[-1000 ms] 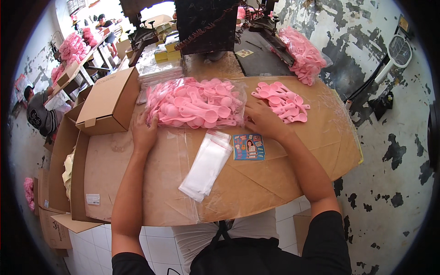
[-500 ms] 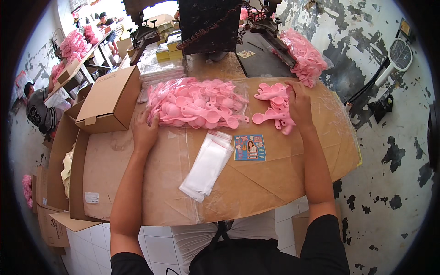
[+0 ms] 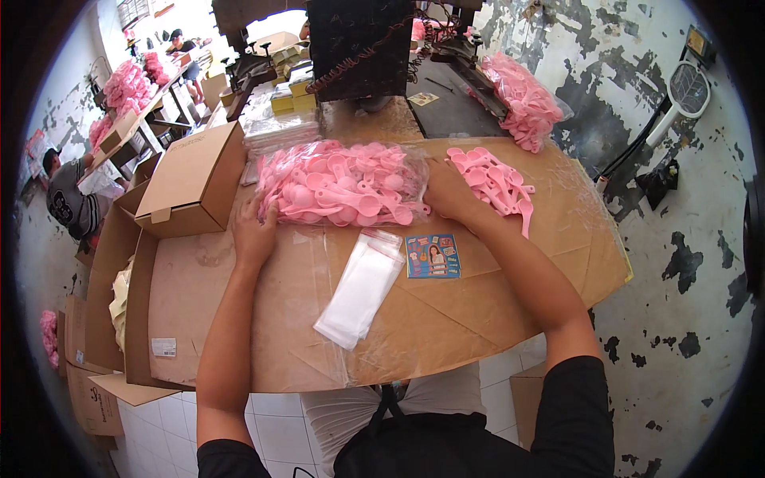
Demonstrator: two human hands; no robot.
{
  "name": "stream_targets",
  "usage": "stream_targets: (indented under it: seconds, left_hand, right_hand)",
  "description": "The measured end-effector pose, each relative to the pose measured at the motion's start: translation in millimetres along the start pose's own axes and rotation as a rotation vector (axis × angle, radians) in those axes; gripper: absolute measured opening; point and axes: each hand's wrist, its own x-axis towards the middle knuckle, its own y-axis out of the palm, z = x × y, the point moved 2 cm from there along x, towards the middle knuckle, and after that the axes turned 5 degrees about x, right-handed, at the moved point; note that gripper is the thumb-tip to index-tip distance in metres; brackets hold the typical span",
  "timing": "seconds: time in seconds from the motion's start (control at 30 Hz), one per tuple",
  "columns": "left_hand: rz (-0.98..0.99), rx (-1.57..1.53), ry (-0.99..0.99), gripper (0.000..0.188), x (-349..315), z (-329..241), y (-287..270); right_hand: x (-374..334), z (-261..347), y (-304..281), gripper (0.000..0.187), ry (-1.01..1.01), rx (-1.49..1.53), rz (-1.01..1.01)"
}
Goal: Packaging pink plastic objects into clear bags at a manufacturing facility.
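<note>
A clear plastic bag full of pink measuring spoons (image 3: 343, 187) lies across the far middle of the table. At its left end, my left hand (image 3: 255, 231) grips the bag's edge between thumb and fingers. My right hand (image 3: 450, 191) is at the bag's right end with the fingers bent toward the plastic; their tips are hidden. Just right of that hand, loose pink measuring spoons (image 3: 498, 182) lie in a spread pile. Nearer to me are a stack of clear plastic sleeves (image 3: 360, 291) and a blue illustrated card (image 3: 433, 256), perhaps a stack.
A cardboard box (image 3: 191, 179) stands at the left, by a larger open carton (image 3: 111, 295). A black machine (image 3: 358, 52) rises at the back. Another bag of pink spoons (image 3: 526, 103) sits far right. Two people are at work at the far left.
My right hand has left the loose spoons and moved left to the bag's end. The loose pile now lies more spread out. My left hand has stayed at the bag.
</note>
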Motion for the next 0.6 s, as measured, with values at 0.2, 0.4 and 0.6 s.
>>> stream_targets:
  seconds: [0.2,0.4,0.6]
  left_hand:
    - [-0.007,-0.027,-0.012,0.047,-1,6,4]
    - [-0.009,-0.004,-0.003,0.047,-1,7,5]
    - [-0.019,0.055,0.014,0.047,0,-3,0]
  right_hand:
    - [2,-21,-21,0.026,0.028,-0.048,-0.030]
    - [-45,-44,-97,0.022,0.212,-0.039,-0.090]
    - [-46,-17,-78,0.029,-0.012,-0.185,-0.143]
